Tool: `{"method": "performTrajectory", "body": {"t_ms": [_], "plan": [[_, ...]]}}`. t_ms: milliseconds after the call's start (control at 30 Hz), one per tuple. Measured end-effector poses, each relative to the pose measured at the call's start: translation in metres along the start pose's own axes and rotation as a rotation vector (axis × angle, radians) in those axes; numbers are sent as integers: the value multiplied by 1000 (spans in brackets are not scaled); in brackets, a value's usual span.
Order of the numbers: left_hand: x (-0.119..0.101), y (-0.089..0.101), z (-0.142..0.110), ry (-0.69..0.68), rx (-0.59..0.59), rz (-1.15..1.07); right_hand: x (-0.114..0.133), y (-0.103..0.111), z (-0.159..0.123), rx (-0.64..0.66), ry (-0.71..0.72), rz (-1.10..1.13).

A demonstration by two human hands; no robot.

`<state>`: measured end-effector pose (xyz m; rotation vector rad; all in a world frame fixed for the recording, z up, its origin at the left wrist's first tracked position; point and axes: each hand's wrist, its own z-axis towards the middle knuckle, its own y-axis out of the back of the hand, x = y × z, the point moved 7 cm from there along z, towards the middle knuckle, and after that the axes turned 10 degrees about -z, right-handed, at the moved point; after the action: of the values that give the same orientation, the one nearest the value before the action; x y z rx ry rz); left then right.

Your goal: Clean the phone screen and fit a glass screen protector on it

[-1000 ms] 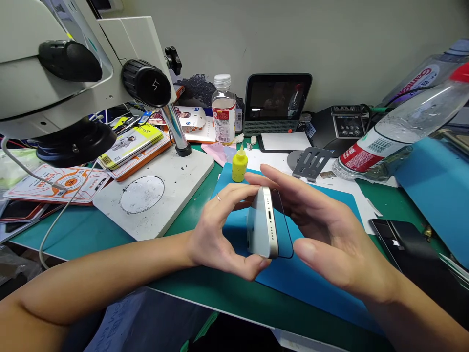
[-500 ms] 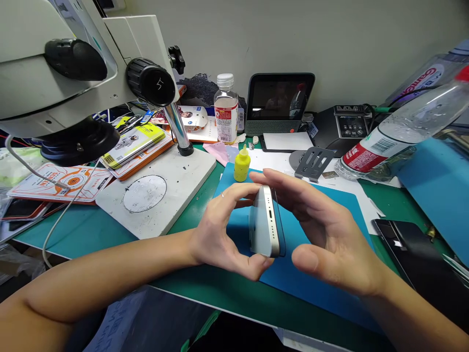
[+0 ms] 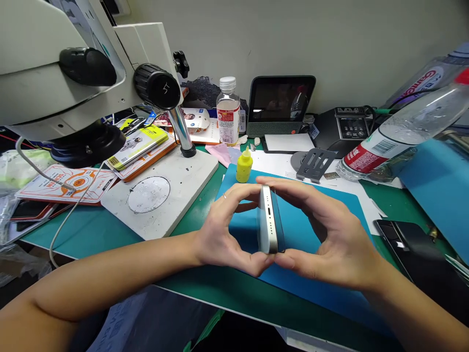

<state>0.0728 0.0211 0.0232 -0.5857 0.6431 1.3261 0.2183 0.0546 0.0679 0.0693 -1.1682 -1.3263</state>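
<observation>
My left hand [image 3: 220, 239] holds a light-coloured smartphone [image 3: 269, 221] on edge by its long sides, thumb below and fingers above. The phone's bottom end, with its charging port and speaker holes, faces me. Along the phone's screen side stands a thin, clear, dark-edged screen protector [image 3: 280, 227], nearly parallel to the screen. My right hand [image 3: 339, 244] curves around that side. Its thumb presses at the protector's lower edge and its fingers lie along the upper edge. Whether the protector touches the screen all over cannot be made out.
Beneath the hands lies a blue mat [image 3: 308, 266]. A yellow dropper bottle [image 3: 244, 166] stands at its far edge. To the left is a microscope [image 3: 157, 87] over a white base [image 3: 190, 190]. A large plastic bottle [image 3: 384, 142] leans at right, near a dark phone [image 3: 403, 244].
My right hand has closed in from the right, and its thumb and fingers now reach the protector's edges. The protector, tilted away earlier, has swung closer to the phone.
</observation>
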Motion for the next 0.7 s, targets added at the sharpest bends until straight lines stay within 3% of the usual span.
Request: {"method": "performTrajectory", "body": {"t_ms": [200,433,700], "plan": [[4,-12,0,40,91,-99,10,10,-5,-27,83,-139],[-2,-17,2,-3,196,-102,11,3,-19,-105,164,-203],[-3,-14,0,-11,157,-37,6,0,-20,-96,190,-158]]}}
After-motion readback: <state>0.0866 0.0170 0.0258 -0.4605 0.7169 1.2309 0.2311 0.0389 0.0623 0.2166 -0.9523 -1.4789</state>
